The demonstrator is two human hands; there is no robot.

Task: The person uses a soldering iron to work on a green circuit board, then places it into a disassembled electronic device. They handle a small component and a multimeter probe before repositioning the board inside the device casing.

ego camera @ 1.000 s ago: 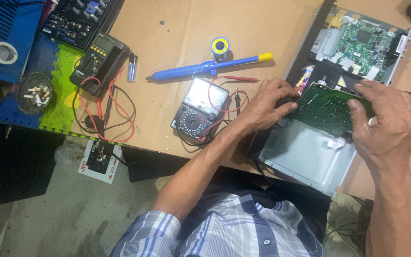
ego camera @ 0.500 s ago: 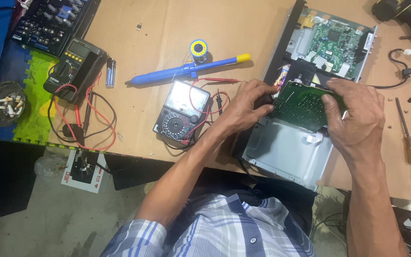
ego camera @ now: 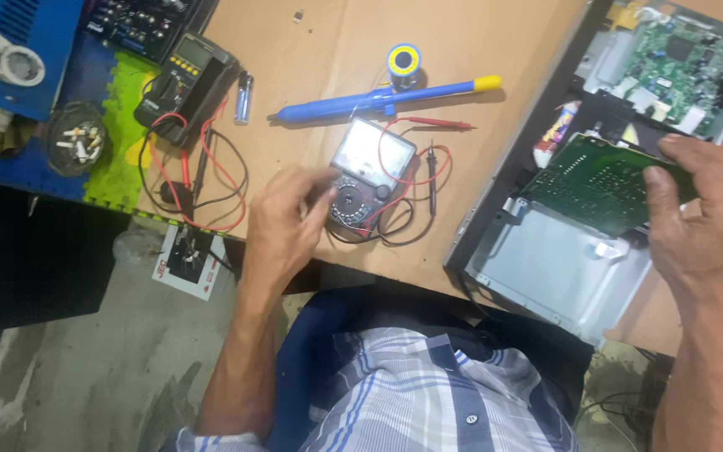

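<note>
My right hand (ego camera: 709,222) has its fingers clamped on the edge of a green rectangular circuit board (ego camera: 600,186), holding it tilted above the open grey metal chassis (ego camera: 558,268) at the right of the brown cardboard-covered counter (ego camera: 320,50). My left hand (ego camera: 282,222) hovers loosely curled, holding nothing, just beside the small grey analogue multimeter with its round dial (ego camera: 368,176).

The grip is only on one edge, so the board could slip, or swing down and scrape the metal. The red and black test leads (ego camera: 416,167) loop round the meter; my left hand could snag them and drag it off the counter's near edge.

My left hand is blurred, so I cannot tell whether a fingertip touches the dial. My right palm hides the board's far corner, and the chassis is cut off at the picture's right side.
</note>
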